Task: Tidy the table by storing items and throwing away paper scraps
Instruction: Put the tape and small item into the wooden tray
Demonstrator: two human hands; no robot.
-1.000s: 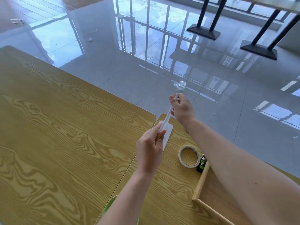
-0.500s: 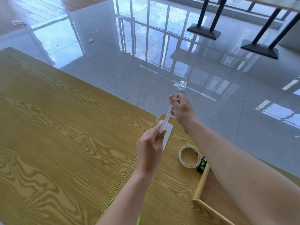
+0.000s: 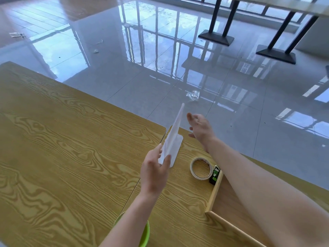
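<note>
**deskwatcher:** Tables first, since they eat up most of the shot. Big wood-grain table [image 3: 53, 139] fills the left and centre, and a second table [image 3: 178, 202] butts up against it at lower centre. Shiny grey floor [image 3: 231, 104] takes the whole top half. A wooden tray [image 3: 216, 191] sits in the lower right, partly under the forearm.

**tapefan22:** And the hands?

**deskwatcher:** Left hand [image 3: 154, 173], just below the middle of the frame, is pinching the near end of a white folded sheet of paper [image 3: 173, 132] between thumb and fingers. The paper sticks up and away toward the centre, above another white sheet [image 3: 176, 148] lying flat on the table. Right hand [image 3: 200, 129], right of centre, has its fingers spread loose and isn't touching the paper.

**tapefan22:** Small stuff?

**deskwatcher:** Tape roll [image 3: 201, 168] flat on the table to the right of the left hand, a little black-and-green box [image 3: 215, 174] wedged between it and the tray rim, and a green bowl [image 3: 145, 232] edge peeking out at the bottom under the left forearm.
</note>
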